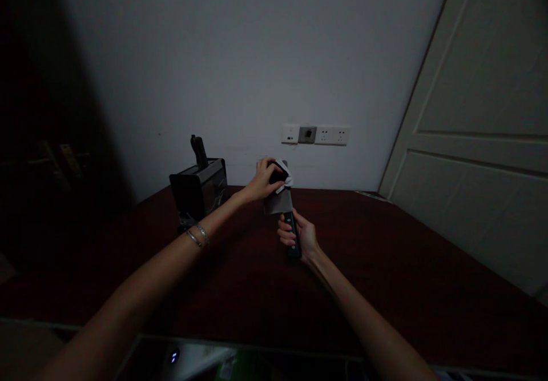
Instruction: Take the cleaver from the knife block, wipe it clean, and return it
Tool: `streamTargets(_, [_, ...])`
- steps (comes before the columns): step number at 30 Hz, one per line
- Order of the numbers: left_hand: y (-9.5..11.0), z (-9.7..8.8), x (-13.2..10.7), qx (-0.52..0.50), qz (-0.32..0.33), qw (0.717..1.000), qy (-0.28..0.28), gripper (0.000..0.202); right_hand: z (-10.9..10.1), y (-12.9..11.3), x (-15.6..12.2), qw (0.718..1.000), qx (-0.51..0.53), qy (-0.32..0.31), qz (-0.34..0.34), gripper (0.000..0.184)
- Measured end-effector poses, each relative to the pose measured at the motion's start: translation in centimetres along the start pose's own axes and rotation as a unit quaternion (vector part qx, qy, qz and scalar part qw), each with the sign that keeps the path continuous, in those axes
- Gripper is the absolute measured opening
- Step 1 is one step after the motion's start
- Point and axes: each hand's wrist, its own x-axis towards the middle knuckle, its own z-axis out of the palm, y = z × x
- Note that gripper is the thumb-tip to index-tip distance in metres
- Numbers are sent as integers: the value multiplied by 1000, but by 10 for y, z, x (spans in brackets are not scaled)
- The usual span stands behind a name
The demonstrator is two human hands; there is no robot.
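My right hand [302, 235] is wrapped round the black riveted handle of a cleaver [279, 203], whose broad blade points up and away from me. At the upper part of the blade, my left hand [268, 181] is closed on a black and white pad [279, 174]. The pad lies against the blade and hides part of it; whether it is cloth or sponge I cannot tell. To the left of my hands stands a dark knife block [199, 187] with a black handle [199, 151] sticking up from its top.
Under my hands is a dark red-brown table [240, 295]. A pale wall with sockets and a switch [317, 135] rises behind it. A white panelled door [475, 141] stands at the right. Below the near edge lie a lit device [174, 357] and a green item [240, 367].
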Motion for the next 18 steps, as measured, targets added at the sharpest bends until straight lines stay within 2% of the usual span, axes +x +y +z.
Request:
streamTargets(4, [-13, -4, 7, -23, -28, 998, 53, 23, 0, 0, 0, 1000, -1, -3, -1, 30])
streamTargets(8, [-36, -9, 19, -102, -133, 982, 88, 19, 0, 0, 0, 1000, -5, -6, 3, 29])
streamTargets(12, [-63, -9, 24, -125, -225, 957, 133, 16, 1, -2, 0, 1000, -7, -10, 1, 31])
streamTargets(15, [-80, -4, 15, -140, -297, 930, 164, 17, 1, -5, 0, 1000, -5, -12, -7, 33])
streamTargets(18, [-91, 8, -6, -151, -350, 910, 161, 16, 1, -9, 1, 1000, -4, -14, -14, 31])
